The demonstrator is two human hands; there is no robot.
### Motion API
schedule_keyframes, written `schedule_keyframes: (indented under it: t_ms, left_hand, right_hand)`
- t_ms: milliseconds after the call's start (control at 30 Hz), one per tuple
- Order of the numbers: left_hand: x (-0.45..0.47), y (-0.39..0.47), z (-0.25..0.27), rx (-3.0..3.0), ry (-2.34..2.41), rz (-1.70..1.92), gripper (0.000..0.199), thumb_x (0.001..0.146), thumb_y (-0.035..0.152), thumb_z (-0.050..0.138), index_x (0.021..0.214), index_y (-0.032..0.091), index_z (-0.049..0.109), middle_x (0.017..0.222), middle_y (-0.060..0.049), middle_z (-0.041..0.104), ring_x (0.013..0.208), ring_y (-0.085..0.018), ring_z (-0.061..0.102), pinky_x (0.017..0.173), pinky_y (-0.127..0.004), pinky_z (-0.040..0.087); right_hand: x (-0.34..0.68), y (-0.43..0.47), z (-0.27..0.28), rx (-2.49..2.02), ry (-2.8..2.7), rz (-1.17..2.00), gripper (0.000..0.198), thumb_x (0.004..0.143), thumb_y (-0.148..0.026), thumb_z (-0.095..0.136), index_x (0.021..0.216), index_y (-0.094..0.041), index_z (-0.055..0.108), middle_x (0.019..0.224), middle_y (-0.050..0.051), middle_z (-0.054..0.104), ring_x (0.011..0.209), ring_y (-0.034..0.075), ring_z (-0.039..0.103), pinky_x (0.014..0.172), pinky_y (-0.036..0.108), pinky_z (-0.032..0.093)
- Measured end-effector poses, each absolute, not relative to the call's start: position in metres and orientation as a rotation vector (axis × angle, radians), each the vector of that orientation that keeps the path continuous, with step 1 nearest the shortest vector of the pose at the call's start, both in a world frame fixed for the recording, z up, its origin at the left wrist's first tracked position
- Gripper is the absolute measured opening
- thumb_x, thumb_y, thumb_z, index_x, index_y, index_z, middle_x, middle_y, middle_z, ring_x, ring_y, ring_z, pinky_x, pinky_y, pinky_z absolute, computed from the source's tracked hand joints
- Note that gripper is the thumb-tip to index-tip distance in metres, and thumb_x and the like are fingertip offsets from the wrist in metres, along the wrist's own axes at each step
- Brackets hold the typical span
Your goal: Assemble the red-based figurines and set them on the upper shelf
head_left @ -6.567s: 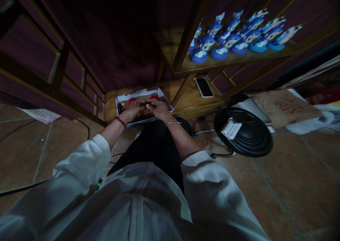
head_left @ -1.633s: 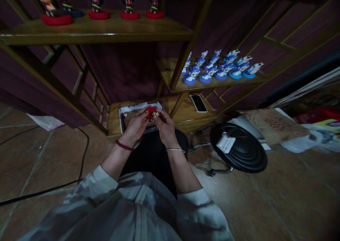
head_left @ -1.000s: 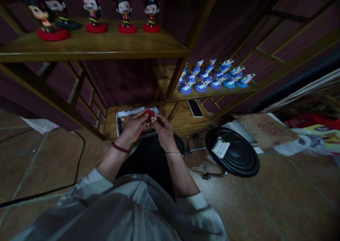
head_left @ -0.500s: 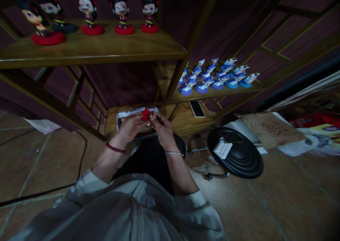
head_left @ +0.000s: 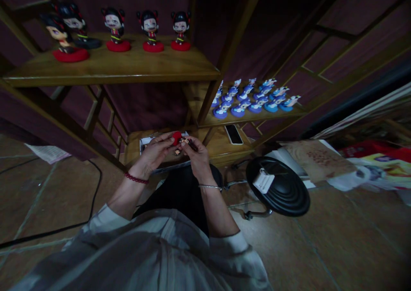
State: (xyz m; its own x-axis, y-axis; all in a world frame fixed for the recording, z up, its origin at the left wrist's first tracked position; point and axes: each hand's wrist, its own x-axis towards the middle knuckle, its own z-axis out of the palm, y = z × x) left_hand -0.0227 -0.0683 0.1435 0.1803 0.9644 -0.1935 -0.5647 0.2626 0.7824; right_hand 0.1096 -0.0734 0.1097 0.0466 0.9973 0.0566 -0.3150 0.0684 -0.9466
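Both my hands meet over a shallow white box [head_left: 143,143] on the low shelf. Between the fingers of my left hand [head_left: 158,149] is a red round base [head_left: 176,137]. My right hand [head_left: 196,152] pinches a small dark-haired figurine [head_left: 184,141] close beside that base. Whether figurine and base are joined I cannot tell. Below my fingertips another small figurine [head_left: 177,152] lies in the box. My hands hide much of the box.
Several dark-haired figurines on round bases [head_left: 118,46] stand on the upper shelf [head_left: 135,68]. Rows of blue and purple figurines [head_left: 240,108] stand on the right shelf. A phone [head_left: 233,134] lies below them. A black round stool [head_left: 285,190] holds a white object [head_left: 263,181]. A cable [head_left: 93,197] crosses the floor.
The view has shifted slightly, so the shelves and figurines sit a little lower. My hands stay together over the box, still holding the base and the figurine.
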Motion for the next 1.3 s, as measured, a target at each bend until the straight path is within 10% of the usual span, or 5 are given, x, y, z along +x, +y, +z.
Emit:
schedule_keyframes:
  t_ms: [1300]
  left_hand:
    - [-0.018, -0.072, 0.138, 0.833, 0.849, 1.162, 0.033, 0.061, 0.016, 0.077, 0.093, 0.016, 0.071, 0.095, -0.006, 0.070, 0.093, -0.016, 0.060, 0.090, -0.028, 0.040]
  right_hand:
    - [0.116, -0.079, 0.109, -1.012, -1.053, 1.107, 0.017, 0.069, -0.028, 0.066, 0.085, -0.023, 0.062, 0.077, -0.004, 0.062, 0.070, 0.012, 0.056, 0.066, 0.022, 0.046]
